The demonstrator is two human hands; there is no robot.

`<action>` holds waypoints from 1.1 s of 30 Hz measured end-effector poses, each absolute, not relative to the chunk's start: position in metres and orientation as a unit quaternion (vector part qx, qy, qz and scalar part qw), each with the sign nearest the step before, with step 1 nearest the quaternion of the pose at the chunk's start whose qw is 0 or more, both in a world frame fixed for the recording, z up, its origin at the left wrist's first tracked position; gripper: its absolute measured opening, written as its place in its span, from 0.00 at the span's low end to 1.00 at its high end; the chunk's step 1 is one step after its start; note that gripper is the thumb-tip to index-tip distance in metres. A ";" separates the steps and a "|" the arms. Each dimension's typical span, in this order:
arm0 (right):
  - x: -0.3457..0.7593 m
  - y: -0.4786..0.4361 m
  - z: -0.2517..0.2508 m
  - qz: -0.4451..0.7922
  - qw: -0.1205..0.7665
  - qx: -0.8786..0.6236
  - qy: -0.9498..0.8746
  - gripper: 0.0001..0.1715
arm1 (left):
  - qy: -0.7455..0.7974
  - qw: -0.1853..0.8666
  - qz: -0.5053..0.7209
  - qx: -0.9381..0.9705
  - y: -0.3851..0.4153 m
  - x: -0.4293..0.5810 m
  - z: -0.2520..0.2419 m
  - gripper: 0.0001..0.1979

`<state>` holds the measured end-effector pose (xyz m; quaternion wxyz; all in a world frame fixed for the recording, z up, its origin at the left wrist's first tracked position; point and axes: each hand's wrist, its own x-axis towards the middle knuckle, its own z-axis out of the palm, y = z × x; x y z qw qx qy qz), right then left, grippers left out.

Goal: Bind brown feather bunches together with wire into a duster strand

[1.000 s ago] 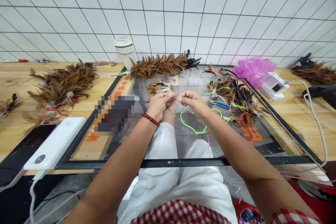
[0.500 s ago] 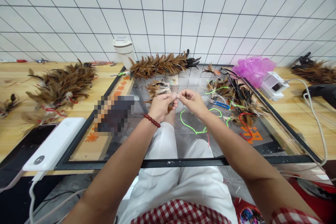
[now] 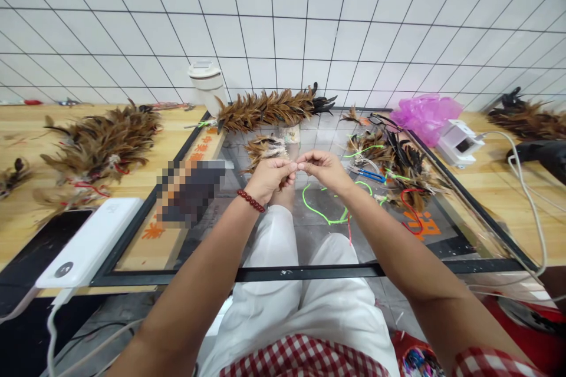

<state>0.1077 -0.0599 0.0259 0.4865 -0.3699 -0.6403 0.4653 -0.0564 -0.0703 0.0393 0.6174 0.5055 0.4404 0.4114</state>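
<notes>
What lies between the fingertips is too small to make out: the left hand (image 3: pixel 270 181) and right hand (image 3: pixel 326 171) meet tip to tip, each grip with thumb and forefinger pressed together. A small feather bundle (image 3: pixel 262 150) sits just beyond the left hand, its near end hidden; contact is unclear. A dark item (image 3: pixel 192 191) is pixelated, and the black phone (image 3: pixel 48 247) is cut off at the left edge. The glass panel (image 3: pixel 309 273), black-framed and see-through, shows the legs below; the wooden table (image 3: pixel 26 132) flanks it. A long feather strand (image 3: pixel 269 111) lies along its far side, before a white tiled wall (image 3: pixel 292 0).
</notes>
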 end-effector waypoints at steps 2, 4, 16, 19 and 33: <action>0.108 -0.059 0.025 0.457 0.482 -0.383 -0.642 0.12 | 0.442 0.607 0.409 0.518 -0.070 -0.056 0.038 0.15; 0.107 -0.059 0.023 0.428 0.479 -0.402 -0.652 0.10 | 0.444 0.594 0.409 0.532 -0.070 -0.054 0.037 0.15; 0.089 -0.065 0.006 0.307 0.398 -0.392 -0.771 0.20 | 0.328 0.664 0.569 0.357 -0.064 -0.064 0.051 0.07; 0.086 -0.072 0.004 0.162 0.318 -0.373 -0.856 0.32 | 0.300 0.671 0.606 0.302 -0.059 -0.075 0.057 0.07; 0.106 -0.059 0.000 0.073 0.299 -0.495 -0.813 0.19 | 0.418 0.521 0.671 0.322 -0.058 -0.067 0.048 0.08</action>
